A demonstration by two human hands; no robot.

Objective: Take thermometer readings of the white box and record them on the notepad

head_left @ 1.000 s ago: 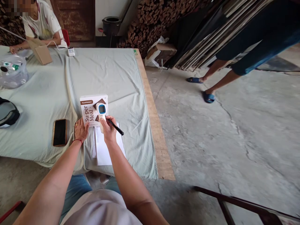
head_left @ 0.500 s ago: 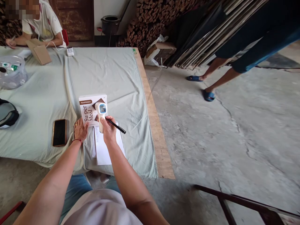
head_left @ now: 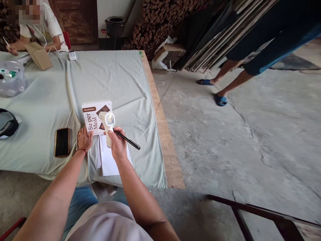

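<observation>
scanner (head_left: 108, 124) tilted, pen (head_left: 126, 139) flatter

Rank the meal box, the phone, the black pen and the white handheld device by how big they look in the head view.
1. Meal box, largest.
2. Phone.
3. White handheld device, partly hidden by the right hand.
4. Black pen, thinnest.
Phone and device look close, so that order is unsure.

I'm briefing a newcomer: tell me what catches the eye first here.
The right hand holds a white handheld scanner and a black pen over the Su-per Meal box, which the left hand steadies. A dark phone lies left of them on the green-clothed table.
</observation>
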